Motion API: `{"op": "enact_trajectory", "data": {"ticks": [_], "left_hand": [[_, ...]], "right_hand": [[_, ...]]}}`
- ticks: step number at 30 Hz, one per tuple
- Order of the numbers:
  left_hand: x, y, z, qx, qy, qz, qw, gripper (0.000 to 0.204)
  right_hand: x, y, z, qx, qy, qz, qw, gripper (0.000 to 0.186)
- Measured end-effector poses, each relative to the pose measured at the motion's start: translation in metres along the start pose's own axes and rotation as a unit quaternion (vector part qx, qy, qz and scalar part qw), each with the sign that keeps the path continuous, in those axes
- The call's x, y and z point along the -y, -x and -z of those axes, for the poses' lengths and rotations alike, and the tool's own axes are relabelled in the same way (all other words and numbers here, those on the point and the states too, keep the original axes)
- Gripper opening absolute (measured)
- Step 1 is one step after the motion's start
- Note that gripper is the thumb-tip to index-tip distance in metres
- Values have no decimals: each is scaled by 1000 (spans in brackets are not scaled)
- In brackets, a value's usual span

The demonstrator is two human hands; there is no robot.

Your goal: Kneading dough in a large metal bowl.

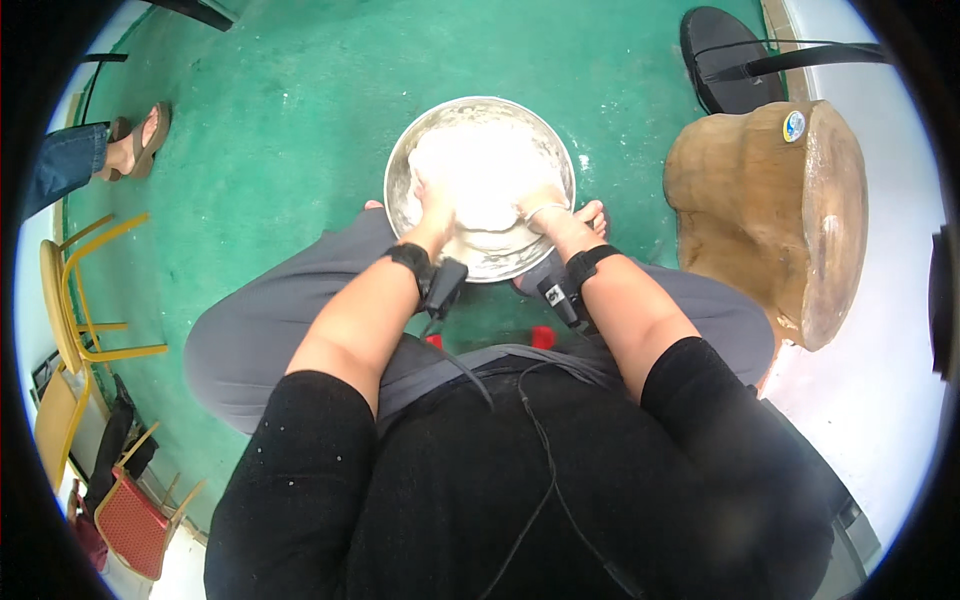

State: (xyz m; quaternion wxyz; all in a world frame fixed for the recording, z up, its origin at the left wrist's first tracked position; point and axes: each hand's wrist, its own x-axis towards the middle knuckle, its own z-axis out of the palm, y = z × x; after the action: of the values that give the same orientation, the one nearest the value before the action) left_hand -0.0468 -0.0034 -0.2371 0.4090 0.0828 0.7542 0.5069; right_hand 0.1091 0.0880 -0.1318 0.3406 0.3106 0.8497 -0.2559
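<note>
A round metal basin rests on the green floor between my legs, holding an overexposed mass of white flour or dough. My left hand is in the left side of the basin, in or against the white mass. My right hand is in the right side, also at the mass. The fingers of both hands are lost in white glare and material, so their shape cannot be made out. Dark straps with small black devices sit on both wrists.
A wooden stump stands right of me, with a black footed stand behind it. Another person's sandalled foot is at upper left. A yellow-framed chair and a red-seated chair are at the left. A white wall borders the right.
</note>
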Motion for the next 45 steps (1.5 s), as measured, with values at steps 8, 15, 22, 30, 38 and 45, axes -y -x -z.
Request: {"op": "enact_trajectory", "data": {"ticks": [8,15,22,30,38,45], "left_hand": [[-79,-53,-76,241,-211,-28,947,58],[-72,-81,-99,241,-213,56,945,62],[-112,-34,-83,190,-211,54,957,58],[-127,81,-50,283,-469,-278,790,32],[-53,130,-24,159,-353,-287,876,52],[-24,111,-28,182,-441,-414,775,57]], "right_hand": [[-71,-27,-65,-47,-316,-111,941,39],[-77,-82,44,-202,-726,-174,634,44],[-75,-57,68,-23,-791,-100,603,39],[-57,-16,13,-274,-247,207,906,41],[28,84,-5,-305,-336,48,890,47],[16,57,-44,-362,-237,45,900,45]]}}
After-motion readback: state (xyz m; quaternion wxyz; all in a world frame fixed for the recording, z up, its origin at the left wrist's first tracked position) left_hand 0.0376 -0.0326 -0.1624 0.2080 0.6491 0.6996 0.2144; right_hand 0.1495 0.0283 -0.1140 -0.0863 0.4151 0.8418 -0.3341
